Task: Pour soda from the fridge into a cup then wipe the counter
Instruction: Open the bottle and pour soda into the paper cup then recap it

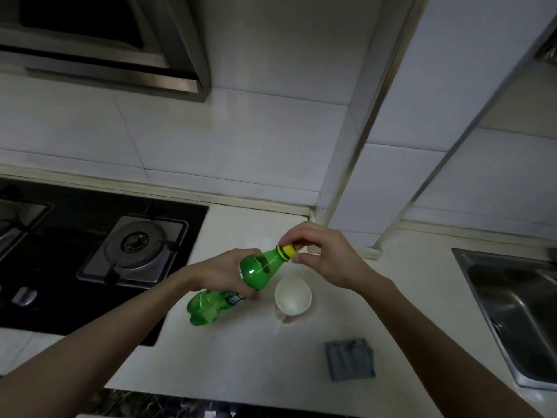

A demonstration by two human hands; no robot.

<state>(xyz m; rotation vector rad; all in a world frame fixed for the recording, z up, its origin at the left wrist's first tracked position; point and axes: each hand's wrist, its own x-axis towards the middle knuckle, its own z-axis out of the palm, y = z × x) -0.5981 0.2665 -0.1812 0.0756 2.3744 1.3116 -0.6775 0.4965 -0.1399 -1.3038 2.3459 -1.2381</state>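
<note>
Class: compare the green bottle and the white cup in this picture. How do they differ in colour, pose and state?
The green bottle is tilted and capped; the white cup stands upright and open. The left hand grips the bottle and the right hand its cap, whereas the cup rests untouched.

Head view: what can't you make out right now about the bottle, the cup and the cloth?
- Green bottle: its label and middle, covered by the left hand; liquid level unclear.
- Yellow cap: whether loosened, since the right hand wraps it.
- White cup: base and any contents, washed out.
- Grey cloth: wet or dry, too dim.
- Sink: cut off by the right edge.
</note>
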